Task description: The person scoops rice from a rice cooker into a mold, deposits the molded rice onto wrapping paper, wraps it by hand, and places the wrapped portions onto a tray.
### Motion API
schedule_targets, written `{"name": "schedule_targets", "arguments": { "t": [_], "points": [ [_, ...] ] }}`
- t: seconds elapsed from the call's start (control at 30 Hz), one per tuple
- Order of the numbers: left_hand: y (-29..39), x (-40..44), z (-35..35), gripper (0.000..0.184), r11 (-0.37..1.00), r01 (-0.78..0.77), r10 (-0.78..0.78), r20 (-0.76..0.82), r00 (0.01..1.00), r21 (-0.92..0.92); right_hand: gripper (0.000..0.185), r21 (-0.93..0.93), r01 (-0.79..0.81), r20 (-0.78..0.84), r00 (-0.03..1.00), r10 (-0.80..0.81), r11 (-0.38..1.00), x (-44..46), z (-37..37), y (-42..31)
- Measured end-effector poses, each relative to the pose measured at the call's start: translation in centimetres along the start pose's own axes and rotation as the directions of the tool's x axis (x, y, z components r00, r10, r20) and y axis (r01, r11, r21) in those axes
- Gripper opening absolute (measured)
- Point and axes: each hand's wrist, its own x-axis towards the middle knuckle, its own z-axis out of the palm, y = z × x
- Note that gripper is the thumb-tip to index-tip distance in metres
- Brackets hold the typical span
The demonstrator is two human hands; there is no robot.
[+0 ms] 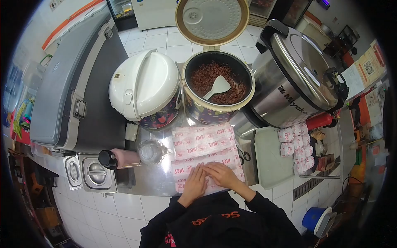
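Sheets of white wrapping paper [202, 142] printed with "RICE" in red lie on the metal counter before me. My left hand [196, 181] rests on the lower part of the paper, its fingers stretched forward. From the right, my right hand [223, 175] reaches across with its fingers lying over the paper, their tips meeting the left fingertips. Whether any paper edge sits under the fingers is hidden. Beyond the paper, an open rice cooker [219, 111] holds reddish-brown rice [209, 74]. A white rice paddle [219, 86] lies on that rice.
A closed white rice cooker [144, 82] and a grey cooler box [95, 95] stand left; a steel Miyako cooker [285, 82] stands right. Several wrapped rice packs [297, 144] line a tray [271, 161]. A pink bottle [126, 158] lies near a clear plastic item [151, 152].
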Motion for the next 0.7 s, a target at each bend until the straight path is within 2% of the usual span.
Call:
{"name": "schedule_targets", "arguments": {
  "t": [0.07, 0.17, 0.4, 0.5, 0.57, 0.6, 0.67, 0.7],
  "points": [
    [-1.1, -0.6, -0.5, 0.041, 0.997, -0.062, 0.058, -0.115, 0.992, -0.035, 0.033, -0.039, 0.030, 0.051, 0.998, -0.028, 0.999, -0.7, -0.1, 0.4],
    [-2.2, -1.6, -1.2, 0.037, 0.995, -0.064, 0.050, -0.163, 0.985, -0.083, 0.033, -0.032, -0.011, 0.059, 0.998, 0.012, 0.999, -1.9, -0.5, 1.0],
    [-4.2, -2.3, -1.5, 0.033, 0.991, -0.101, 0.089, -0.142, 0.986, -0.083, 0.029, -0.097, -0.059, 0.065, 0.996, 0.066, 0.994, -3.8, 0.4, 2.6],
    [-5.9, -2.5, -0.4, 0.025, 0.987, -0.091, 0.063, -0.202, 0.977, -0.131, 0.028, -0.155, -0.014, 0.035, 0.999, 0.020, 0.988, -4.1, 1.2, 3.8],
    [-6.5, -2.2, -0.5, 0.023, 0.966, -0.003, -0.049, -0.196, 0.979, -0.257, 0.025, -0.058, -0.043, -0.020, 0.999, 0.042, 0.997, -3.9, 1.3, 4.5],
    [-6.5, -1.9, -0.6, 0.023, 0.966, -0.002, -0.050, -0.195, 0.980, -0.258, 0.025, -0.057, -0.044, -0.019, 0.999, 0.043, 0.997, -3.7, 1.3, 4.8],
    [-6.7, -1.2, -1.0, 0.022, 0.913, 0.134, -0.192, -0.118, 0.974, -0.387, 0.024, 0.036, -0.163, -0.014, 0.986, 0.164, 0.986, -3.0, 1.3, 5.2],
    [-6.9, -0.9, -0.9, 0.022, 0.913, 0.132, -0.192, -0.119, 0.974, -0.387, 0.024, 0.035, -0.162, -0.015, 0.987, 0.163, 0.986, -2.7, 1.4, 5.1]
  ]
}}
